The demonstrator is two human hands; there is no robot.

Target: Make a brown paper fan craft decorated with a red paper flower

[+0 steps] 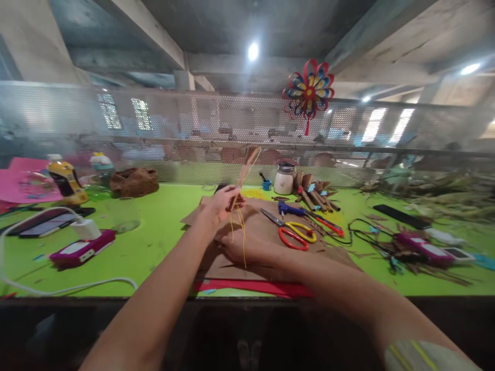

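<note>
My left hand (227,202) is raised over the brown paper sheet (266,226), its fingers closed on a narrow brown strip (243,178) that stands upright and bends over at the top. A thin yellow thread (243,232) hangs from the strip in loops, passing in front of my right hand (242,247). Low over the paper, that right hand has its fingers curled in; what they pinch, if anything, is hidden. Scissors (288,229) with one red and one yellow handle lie spread to the right. Behind them rests a blue glue gun (291,208).
Beyond the paper stand a lidded jar (284,179), a small blue pot (266,184) and a pile of brown rolled pieces (315,193). Power strips (83,251) with cables lie at both sides. Red strips (255,288) line the front edge; dry husks (436,198) lie right.
</note>
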